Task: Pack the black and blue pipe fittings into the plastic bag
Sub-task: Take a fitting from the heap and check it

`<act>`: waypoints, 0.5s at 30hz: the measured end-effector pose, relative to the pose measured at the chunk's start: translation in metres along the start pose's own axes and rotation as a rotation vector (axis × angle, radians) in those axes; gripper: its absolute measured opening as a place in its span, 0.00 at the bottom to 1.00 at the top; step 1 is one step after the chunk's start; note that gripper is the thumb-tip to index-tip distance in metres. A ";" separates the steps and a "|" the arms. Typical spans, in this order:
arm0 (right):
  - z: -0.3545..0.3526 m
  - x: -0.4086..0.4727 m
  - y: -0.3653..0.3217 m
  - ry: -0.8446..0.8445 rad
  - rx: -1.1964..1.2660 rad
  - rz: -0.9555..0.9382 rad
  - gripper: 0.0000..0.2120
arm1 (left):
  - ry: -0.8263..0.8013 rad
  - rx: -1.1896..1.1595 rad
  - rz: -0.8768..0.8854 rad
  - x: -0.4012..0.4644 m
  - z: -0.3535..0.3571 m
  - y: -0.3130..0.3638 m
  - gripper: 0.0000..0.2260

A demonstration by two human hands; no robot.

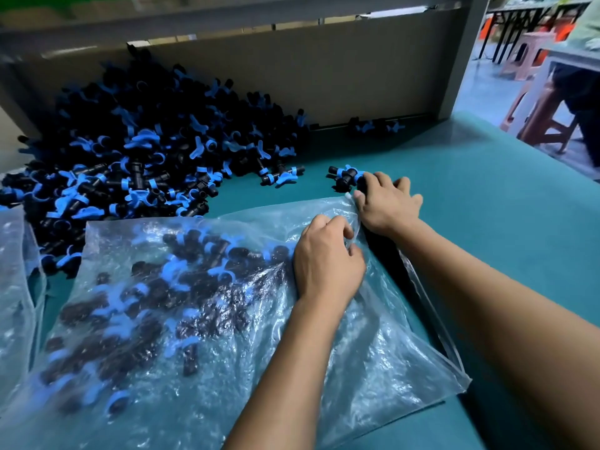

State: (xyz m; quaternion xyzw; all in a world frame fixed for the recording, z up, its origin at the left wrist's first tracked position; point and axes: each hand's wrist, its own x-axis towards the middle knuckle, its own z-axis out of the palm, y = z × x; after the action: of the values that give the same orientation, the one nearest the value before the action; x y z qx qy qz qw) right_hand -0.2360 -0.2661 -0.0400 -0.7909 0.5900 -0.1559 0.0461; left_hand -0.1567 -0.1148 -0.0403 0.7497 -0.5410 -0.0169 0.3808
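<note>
A clear plastic bag [383, 358] lies flat on the teal table, with several black and blue pipe fittings [156, 287] inside its left half. My left hand [328, 258] pinches the bag's upper film near its open right edge. My right hand [386, 203] grips a black and blue fitting [344, 177] just beyond the bag's top right corner, with the thumb touching the bag's rim. A big heap of loose fittings [139, 151] covers the table's far left.
A cardboard wall [324, 76] stands behind the heap. Two fittings [380, 126] lie at its foot, and one more fitting [281, 175] lies beside the heap. Another plastic bag [16, 287] sits at the left edge. Stools and a person stand at the far right.
</note>
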 end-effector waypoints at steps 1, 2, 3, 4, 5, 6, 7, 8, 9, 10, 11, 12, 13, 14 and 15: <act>0.001 0.003 -0.002 -0.018 -0.040 -0.040 0.22 | 0.001 0.004 0.000 0.000 0.000 0.000 0.04; 0.002 0.005 -0.002 -0.038 -0.071 -0.088 0.22 | 0.000 0.008 0.001 0.000 0.001 0.000 0.04; 0.003 0.006 -0.001 -0.051 -0.086 -0.136 0.21 | 0.000 0.011 0.001 0.000 0.002 0.000 0.03; 0.004 0.007 0.000 -0.055 -0.088 -0.178 0.20 | -0.002 0.012 0.000 0.000 0.002 0.000 0.03; 0.005 0.008 0.001 -0.055 -0.081 -0.209 0.18 | -0.002 0.011 -0.002 0.000 0.002 0.000 0.03; 0.006 0.009 0.001 -0.048 -0.074 -0.228 0.18 | -0.001 0.008 -0.004 0.001 0.002 0.000 0.03; 0.007 0.010 0.001 -0.036 -0.070 -0.244 0.17 | 0.001 0.005 -0.004 0.001 0.002 0.000 0.03; 0.008 0.011 0.001 -0.014 -0.062 -0.262 0.17 | 0.002 0.005 -0.003 0.000 0.002 0.000 0.03; 0.009 0.013 0.000 0.014 -0.041 -0.279 0.17 | 0.003 0.007 -0.003 0.000 0.002 0.000 0.03; 0.010 0.015 -0.001 0.039 -0.012 -0.287 0.17 | 0.005 0.009 -0.003 0.000 0.003 0.000 0.03; 0.011 0.019 -0.001 0.045 0.007 -0.291 0.17 | 0.006 0.006 -0.003 0.001 0.003 -0.001 0.03; 0.011 0.022 -0.001 0.025 0.002 -0.302 0.19 | 0.007 0.000 -0.004 0.001 0.003 -0.001 0.02; 0.011 0.026 0.000 -0.017 -0.022 -0.321 0.20 | 0.010 -0.007 -0.005 0.001 0.003 -0.001 0.02; 0.011 0.029 0.000 -0.064 -0.052 -0.344 0.21 | 0.012 -0.014 -0.006 0.001 0.003 -0.002 0.02; 0.011 0.031 0.000 -0.096 -0.076 -0.363 0.21 | 0.014 -0.024 -0.008 0.001 0.003 -0.002 0.02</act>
State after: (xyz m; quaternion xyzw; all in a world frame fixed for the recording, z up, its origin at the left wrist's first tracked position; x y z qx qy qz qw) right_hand -0.2244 -0.2963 -0.0446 -0.8920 0.4403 -0.1013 0.0157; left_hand -0.1562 -0.1176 -0.0433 0.7473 -0.5352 -0.0195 0.3935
